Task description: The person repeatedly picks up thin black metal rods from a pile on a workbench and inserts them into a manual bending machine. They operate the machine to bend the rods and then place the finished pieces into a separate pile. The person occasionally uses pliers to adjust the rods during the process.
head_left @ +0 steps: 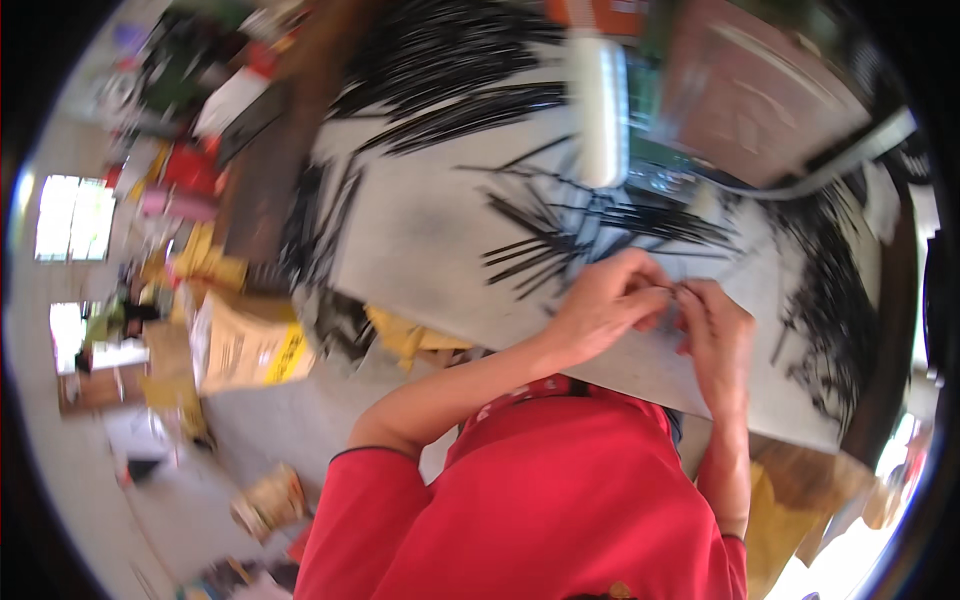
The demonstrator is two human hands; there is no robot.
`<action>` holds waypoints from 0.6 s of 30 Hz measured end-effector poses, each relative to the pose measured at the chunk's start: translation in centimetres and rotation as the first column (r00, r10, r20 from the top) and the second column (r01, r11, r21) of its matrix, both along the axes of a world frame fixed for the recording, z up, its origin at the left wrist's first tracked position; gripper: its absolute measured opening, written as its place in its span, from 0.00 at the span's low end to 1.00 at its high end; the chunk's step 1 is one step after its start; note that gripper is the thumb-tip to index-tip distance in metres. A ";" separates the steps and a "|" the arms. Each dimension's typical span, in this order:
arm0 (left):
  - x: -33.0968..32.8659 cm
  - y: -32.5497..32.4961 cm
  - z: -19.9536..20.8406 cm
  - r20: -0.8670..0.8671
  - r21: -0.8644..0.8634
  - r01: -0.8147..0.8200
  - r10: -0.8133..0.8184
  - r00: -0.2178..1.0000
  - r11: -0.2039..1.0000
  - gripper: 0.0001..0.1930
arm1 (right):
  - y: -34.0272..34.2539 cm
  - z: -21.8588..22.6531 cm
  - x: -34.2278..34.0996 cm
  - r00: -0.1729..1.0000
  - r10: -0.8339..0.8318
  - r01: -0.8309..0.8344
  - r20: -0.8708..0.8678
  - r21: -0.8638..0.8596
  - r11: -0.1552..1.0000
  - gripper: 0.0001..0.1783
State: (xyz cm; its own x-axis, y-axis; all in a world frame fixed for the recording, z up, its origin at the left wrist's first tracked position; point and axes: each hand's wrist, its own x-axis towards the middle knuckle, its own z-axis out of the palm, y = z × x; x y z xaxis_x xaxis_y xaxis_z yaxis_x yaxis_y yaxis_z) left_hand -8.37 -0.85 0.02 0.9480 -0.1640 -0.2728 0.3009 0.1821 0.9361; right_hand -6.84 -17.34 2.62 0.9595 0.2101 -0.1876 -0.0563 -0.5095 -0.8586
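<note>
Over the near part of a pale work table (420, 220), my left hand (610, 300) and my right hand (718, 330) are held close together, fingertips almost meeting. Each has thumb and fingers pinched; whatever is between them is too small and blurred to name. Just beyond my hands, thin black strips (525, 255) lie fanned out on the table. Another bunch of black strips (665, 222) points to the right, behind my fingers.
A large heap of black strips (440, 50) covers the far left, and a tangled black pile (835, 310) the right edge. A white lit lamp (602, 115) stands over the table beside a pinkish-brown panel (755, 95). Left on the floor is a paper sack (250, 345).
</note>
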 end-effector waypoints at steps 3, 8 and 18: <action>-0.8 0.9 -0.4 -0.021 -0.032 -0.055 0.055 0.998 0.998 0.10 | 0.4 -0.9 -0.3 0.995 0.092 -0.092 0.026 0.016 0.996 0.07; -4.4 2.9 0.5 0.370 0.327 -0.233 0.103 0.923 0.916 0.09 | 1.3 -2.0 -0.4 0.991 0.130 -0.125 0.042 -0.098 0.987 0.07; -18.8 25.2 -2.2 0.725 0.295 -0.916 0.689 0.028 -0.273 0.09 | 0.8 -3.0 -0.4 0.997 0.046 -0.041 0.056 -0.080 0.996 0.08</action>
State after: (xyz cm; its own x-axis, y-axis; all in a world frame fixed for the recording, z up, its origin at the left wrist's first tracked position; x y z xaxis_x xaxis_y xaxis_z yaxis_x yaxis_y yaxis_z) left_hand -27.20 24.32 -2.18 0.0676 0.8808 0.4687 0.2166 -0.4715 0.8549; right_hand -7.19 -16.55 -0.41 0.9596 0.2385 -0.1494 0.0161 -0.5767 -0.8168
